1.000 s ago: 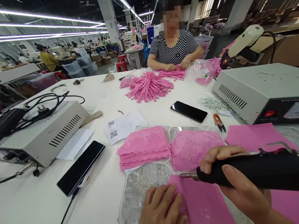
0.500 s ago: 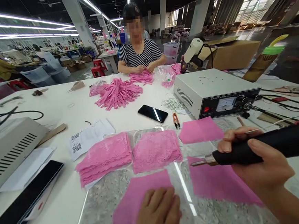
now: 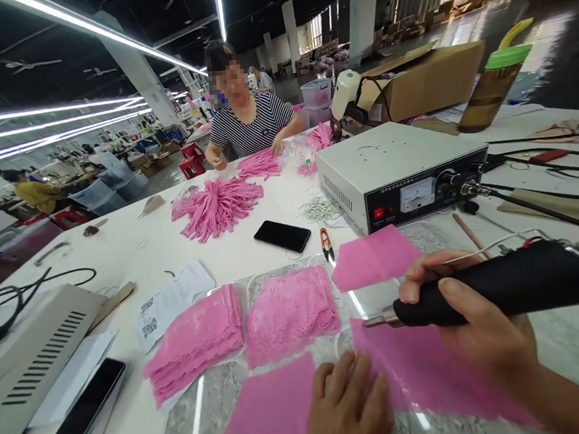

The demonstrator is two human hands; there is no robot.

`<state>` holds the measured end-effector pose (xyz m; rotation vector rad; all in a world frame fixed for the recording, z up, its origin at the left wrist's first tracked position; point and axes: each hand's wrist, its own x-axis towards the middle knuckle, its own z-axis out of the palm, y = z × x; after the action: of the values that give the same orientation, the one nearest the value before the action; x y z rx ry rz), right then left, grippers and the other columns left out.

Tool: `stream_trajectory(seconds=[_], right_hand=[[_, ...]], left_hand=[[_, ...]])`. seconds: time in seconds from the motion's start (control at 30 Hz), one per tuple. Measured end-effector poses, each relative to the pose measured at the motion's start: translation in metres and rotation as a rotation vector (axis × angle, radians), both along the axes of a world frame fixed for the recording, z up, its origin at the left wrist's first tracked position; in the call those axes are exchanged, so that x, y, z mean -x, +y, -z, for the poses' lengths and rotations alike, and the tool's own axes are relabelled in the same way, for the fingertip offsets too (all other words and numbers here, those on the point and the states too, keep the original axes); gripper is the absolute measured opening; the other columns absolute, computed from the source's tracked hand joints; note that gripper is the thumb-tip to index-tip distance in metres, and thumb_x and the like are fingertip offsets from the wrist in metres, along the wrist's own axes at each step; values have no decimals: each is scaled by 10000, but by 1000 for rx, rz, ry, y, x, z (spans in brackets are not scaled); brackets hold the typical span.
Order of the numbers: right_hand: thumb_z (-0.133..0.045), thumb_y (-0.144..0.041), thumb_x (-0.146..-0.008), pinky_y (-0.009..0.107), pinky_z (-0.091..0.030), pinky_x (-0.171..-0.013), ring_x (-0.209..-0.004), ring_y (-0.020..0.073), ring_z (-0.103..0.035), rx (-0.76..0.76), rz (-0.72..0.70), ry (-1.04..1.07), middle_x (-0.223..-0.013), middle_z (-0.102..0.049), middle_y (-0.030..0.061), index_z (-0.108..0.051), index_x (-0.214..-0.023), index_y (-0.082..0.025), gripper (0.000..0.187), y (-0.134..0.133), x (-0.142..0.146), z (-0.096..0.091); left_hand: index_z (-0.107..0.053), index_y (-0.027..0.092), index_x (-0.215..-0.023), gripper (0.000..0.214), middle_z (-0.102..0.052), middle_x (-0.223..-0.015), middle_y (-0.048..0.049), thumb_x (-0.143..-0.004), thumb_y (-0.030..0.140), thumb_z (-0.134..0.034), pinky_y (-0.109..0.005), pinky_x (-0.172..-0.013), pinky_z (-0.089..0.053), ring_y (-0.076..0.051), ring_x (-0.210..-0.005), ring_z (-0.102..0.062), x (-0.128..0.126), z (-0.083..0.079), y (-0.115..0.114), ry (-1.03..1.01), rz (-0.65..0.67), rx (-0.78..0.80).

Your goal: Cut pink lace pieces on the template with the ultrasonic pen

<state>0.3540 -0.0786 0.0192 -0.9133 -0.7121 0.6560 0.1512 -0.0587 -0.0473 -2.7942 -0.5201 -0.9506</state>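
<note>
My right hand (image 3: 494,341) is wrapped around a black handheld tool (image 3: 495,288), fingers curled over its front end and thumb along the near side. The tool's slim metal tip (image 3: 380,318) points left, over the upper left corner of a pink cloth piece (image 3: 422,374); from this angle I can't tell whether it touches the fabric or sits just above it. My left hand (image 3: 349,406) lies palm down with its fingers slightly spread, gripping nothing, the fingertips at the left edge of that same piece.

The piece lies on a grey marbled board (image 3: 178,430), which rests on the white counter (image 3: 232,256). Left of my left hand is a second flat pink piece (image 3: 269,412), and beyond the tool tip a third one (image 3: 375,257). Two stacks of pink lace sit side by side past my left hand, a left stack (image 3: 199,338) and a right stack (image 3: 292,314).

Just beyond the board are orange-handled snips (image 3: 326,241) and a dark phone (image 3: 282,236). A grey box with a dial (image 3: 400,161) stands behind the third piece. Across from me, a person in a striped top (image 3: 249,123) sits behind bundles of pink strips (image 3: 219,209).
</note>
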Motion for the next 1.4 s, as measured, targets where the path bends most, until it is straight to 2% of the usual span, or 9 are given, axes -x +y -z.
stream_trajectory(seconds=[0.13,0.23,0.47,0.73,0.87,1.1,1.2,1.3,1.4], right_hand=[[-692,-321,-807,309,-567,-642,-637,159,-604,-7,1,-69,-786,-615,-2,-642,-899,-264,119,3,3,4],[-671,-317,-826,317,-569,-657,-658,163,-603,-15,17,-130,-796,-611,2,-640,-910,-260,106,3,3,6],[-661,-294,-822,380,-584,-610,-632,183,-614,2,-29,-105,-817,-602,15,-647,-898,-258,85,3,4,7],[-682,-319,-798,364,-583,-613,-626,183,-611,17,16,-88,-795,-604,18,-644,-867,-246,108,7,10,7],[-701,-313,-781,368,-584,-595,-609,183,-604,22,28,-66,-774,-605,23,-651,-845,-242,108,7,9,8],[-682,-311,-826,389,-582,-628,-650,194,-614,15,-34,-149,-792,-615,19,-632,-848,-257,77,9,6,11],[-677,-301,-835,363,-579,-636,-653,182,-614,-3,-31,-178,-789,-616,11,-633,-848,-261,61,10,6,12],[-696,-305,-805,367,-577,-612,-631,182,-610,-3,-19,-108,-777,-612,14,-646,-848,-257,82,9,6,8],[-690,-298,-764,365,-570,-559,-579,172,-587,-7,7,23,-756,-588,14,-648,-820,-242,90,4,5,3]], left_hand=[[-687,231,-986,269,-724,-1071,-20,-975,336,-440,-341,-938,-396,-194,-1048,-634,-8,14,-1,-162,-18,7],[-677,243,-1007,250,-717,-1085,-14,-960,382,-475,-346,-1023,-342,-189,-1102,-612,-11,22,-2,-187,-19,22],[-669,251,-1028,258,-710,-1090,-22,-950,423,-493,-359,-1037,-348,-200,-1157,-586,-10,32,-3,-218,-17,11],[-673,249,-1057,289,-694,-1139,-29,-963,445,-482,-373,-1061,-345,-207,-1197,-568,-9,36,-6,-204,-22,27],[-674,254,-1051,326,-701,-1126,-10,-988,453,-423,-371,-1107,-287,-193,-1191,-574,-10,35,-8,-212,-34,39],[-662,250,-1047,251,-697,-1134,-30,-918,434,-550,-388,-1056,-348,-209,-1143,-605,-10,33,-9,-164,-42,27],[-671,248,-1026,267,-698,-1125,-20,-954,433,-492,-391,-1117,-270,-197,-1140,-605,-10,32,-8,-185,-41,35],[-684,243,-998,291,-706,-1106,-22,-978,421,-455,-400,-1160,-194,-190,-1161,-592,-12,30,-6,-223,-30,27],[-697,226,-945,298,-722,-1051,-26,-992,374,-442,-418,-1165,-196,-190,-1193,-573,-12,25,-6,-264,-6,-12]])
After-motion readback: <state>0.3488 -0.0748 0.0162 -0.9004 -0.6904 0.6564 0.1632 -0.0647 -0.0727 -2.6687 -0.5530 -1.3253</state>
